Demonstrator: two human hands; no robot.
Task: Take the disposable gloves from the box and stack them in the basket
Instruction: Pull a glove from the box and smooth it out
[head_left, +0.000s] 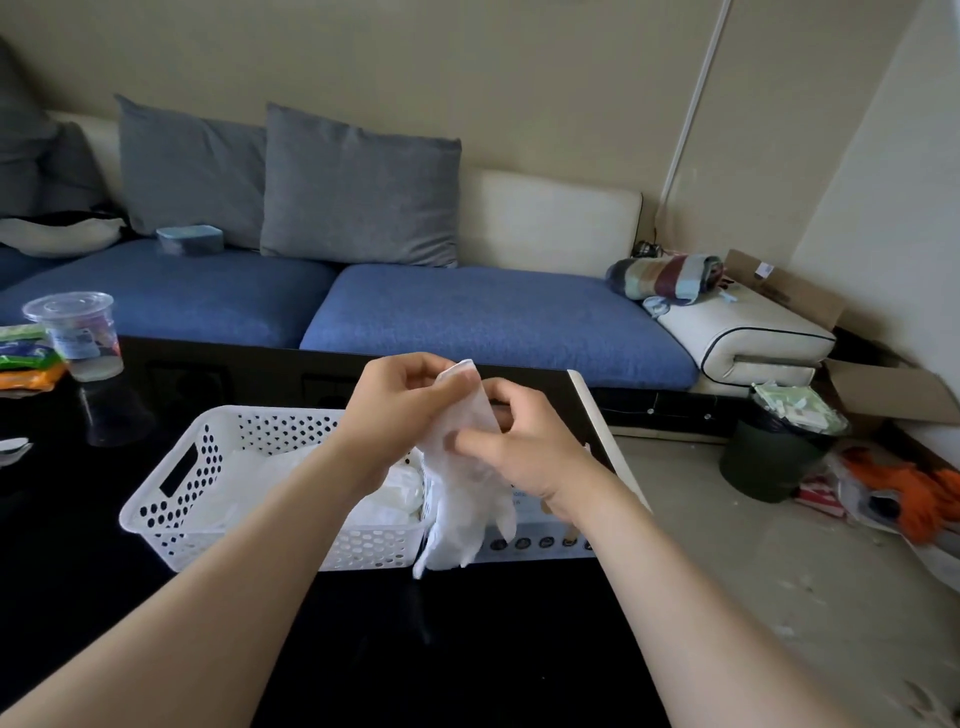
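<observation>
Glove (464, 499), seemingly one; two hands (402, 410) (524, 452) pinch.

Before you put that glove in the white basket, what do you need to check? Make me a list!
1. Both hands hold the glove: ok. The left hand pinches its top, the right hand grips its middle.
2. Only one glove picked: cannot tell, it is thin and see-through.
3. Glove smoothed flat: not ok, it hangs crumpled.
4. Room in the basket: ok, the stacked gloves lie below its rim.
5. More gloves in the box: cannot tell, the right hand hides its opening.
</observation>
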